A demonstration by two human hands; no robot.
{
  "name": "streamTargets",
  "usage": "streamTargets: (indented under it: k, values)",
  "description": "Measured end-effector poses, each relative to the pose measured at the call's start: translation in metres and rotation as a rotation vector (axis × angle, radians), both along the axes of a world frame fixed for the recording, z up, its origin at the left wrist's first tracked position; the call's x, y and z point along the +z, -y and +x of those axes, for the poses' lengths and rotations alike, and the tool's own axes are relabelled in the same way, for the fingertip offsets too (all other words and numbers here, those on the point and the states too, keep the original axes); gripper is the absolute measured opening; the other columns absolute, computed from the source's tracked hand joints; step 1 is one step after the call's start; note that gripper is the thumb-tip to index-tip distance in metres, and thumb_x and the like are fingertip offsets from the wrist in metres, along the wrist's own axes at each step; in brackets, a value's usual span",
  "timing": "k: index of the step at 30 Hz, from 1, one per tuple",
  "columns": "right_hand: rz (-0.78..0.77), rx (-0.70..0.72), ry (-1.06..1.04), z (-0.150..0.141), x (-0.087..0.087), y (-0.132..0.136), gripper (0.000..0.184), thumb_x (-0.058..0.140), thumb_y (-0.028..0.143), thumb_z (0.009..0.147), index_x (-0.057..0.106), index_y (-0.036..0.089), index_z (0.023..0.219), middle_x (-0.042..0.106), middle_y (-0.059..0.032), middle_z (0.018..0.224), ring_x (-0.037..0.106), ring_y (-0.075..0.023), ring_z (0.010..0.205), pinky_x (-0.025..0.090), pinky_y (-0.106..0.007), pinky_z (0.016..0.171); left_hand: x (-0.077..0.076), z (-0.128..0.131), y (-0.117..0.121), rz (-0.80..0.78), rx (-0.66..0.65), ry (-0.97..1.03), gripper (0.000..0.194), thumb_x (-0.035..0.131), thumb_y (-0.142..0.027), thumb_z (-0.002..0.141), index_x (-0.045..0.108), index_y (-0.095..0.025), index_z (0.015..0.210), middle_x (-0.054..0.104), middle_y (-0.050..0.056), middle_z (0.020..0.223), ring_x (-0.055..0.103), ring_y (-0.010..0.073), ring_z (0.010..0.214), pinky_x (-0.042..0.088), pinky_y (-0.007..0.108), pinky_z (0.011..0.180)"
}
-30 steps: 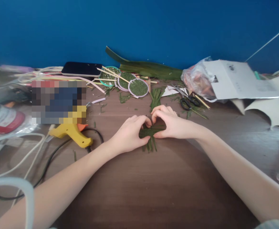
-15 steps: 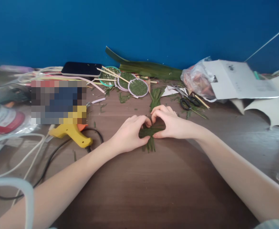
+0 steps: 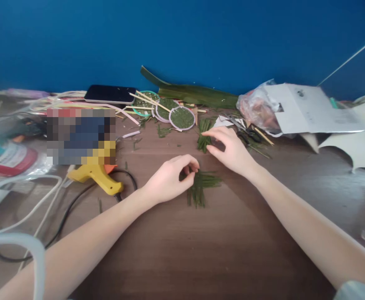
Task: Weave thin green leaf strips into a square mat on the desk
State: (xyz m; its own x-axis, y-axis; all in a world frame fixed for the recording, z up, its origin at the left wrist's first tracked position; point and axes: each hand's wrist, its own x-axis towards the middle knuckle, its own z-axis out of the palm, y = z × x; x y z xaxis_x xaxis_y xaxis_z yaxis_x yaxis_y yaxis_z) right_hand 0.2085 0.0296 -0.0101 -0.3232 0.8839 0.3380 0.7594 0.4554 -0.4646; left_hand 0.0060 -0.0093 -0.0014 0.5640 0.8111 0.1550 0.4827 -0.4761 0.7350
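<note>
Green leaf strips lie crossed on the table, some pointing right and others toward me. My left hand rests at their left side, fingers curled and thumb close to the forefinger over the strips, hiding part of them. Farther back is a small pile of cut green leaf strips. My right hand reaches to the pile's right side, thumb and forefinger apart at its edge, with nothing seen held between them.
A yellow glue gun with a black cord lies left. At the back are a phone, round green-filled discs, a long leaf and scissors. White card and a plastic bag stand right.
My right hand has left the crossed strips and moved back to the pile of loose strips, its fingers parting. The left hand stays at the crossed strips.
</note>
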Motion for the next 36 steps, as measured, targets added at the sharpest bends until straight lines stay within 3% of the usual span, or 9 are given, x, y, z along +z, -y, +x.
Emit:
streamTargets:
  k: [3,6,15,21,27,36]
  values:
    - [0.052,0.068,0.119,-0.003,-0.005,-0.002,0.024,0.052,0.018,0.080,0.062,0.021,0.102,0.061,-0.0066,0.111,0.051,-0.0263,0.102,0.040,-0.044,0.085,0.000,0.000,-0.001,-0.054,0.144,0.112,0.016,0.042,-0.008,0.075,0.052,-0.018,0.083,0.061,-0.002,0.078,0.054,0.0083,0.068,0.043,0.021,0.067]
    - [0.109,0.096,0.100,-0.003,-0.008,-0.004,0.015,0.052,0.018,0.082,0.065,0.018,0.088,0.065,-0.0073,0.099,0.056,-0.0236,0.094,0.044,-0.040,0.080,-0.001,0.000,-0.003,-0.081,0.260,0.164,0.018,0.040,-0.007,0.075,0.052,-0.018,0.082,0.061,-0.002,0.077,0.054,0.0082,0.067,0.043,0.021,0.065]
    - [0.333,0.007,-0.085,0.002,-0.009,-0.001,0.012,0.052,0.017,0.082,0.063,0.019,0.077,0.068,-0.0053,0.083,0.061,-0.0198,0.082,0.048,-0.035,0.077,-0.006,-0.001,-0.005,-0.136,0.319,0.235,0.019,0.041,-0.007,0.073,0.052,-0.018,0.085,0.063,-0.002,0.078,0.054,0.0090,0.070,0.043,0.023,0.070]
    - [0.267,-0.011,-0.172,0.002,-0.012,-0.001,0.009,0.055,0.011,0.076,0.054,0.020,0.072,0.062,-0.0036,0.078,0.058,-0.0165,0.074,0.046,-0.030,0.067,-0.009,-0.002,-0.006,-0.158,0.331,0.273,0.019,0.041,-0.008,0.073,0.051,-0.018,0.086,0.063,-0.001,0.079,0.055,0.0096,0.071,0.042,0.024,0.071]
    - [0.226,0.013,-0.213,0.001,-0.013,0.000,0.016,0.060,0.019,0.075,0.048,0.020,0.065,0.058,-0.0014,0.074,0.053,-0.0143,0.068,0.041,-0.027,0.059,-0.010,-0.003,-0.007,-0.167,0.337,0.318,0.019,0.040,-0.007,0.073,0.051,-0.017,0.084,0.063,-0.001,0.078,0.055,0.0091,0.071,0.041,0.023,0.069]
    - [0.038,0.129,-0.209,0.003,-0.011,-0.003,0.023,0.065,0.030,0.073,0.050,0.019,0.059,0.058,-0.0020,0.070,0.053,-0.0165,0.072,0.041,-0.031,0.068,-0.009,-0.002,-0.006,-0.178,0.336,0.318,0.018,0.039,-0.008,0.074,0.051,-0.018,0.085,0.062,0.000,0.078,0.055,0.0102,0.071,0.042,0.025,0.070]
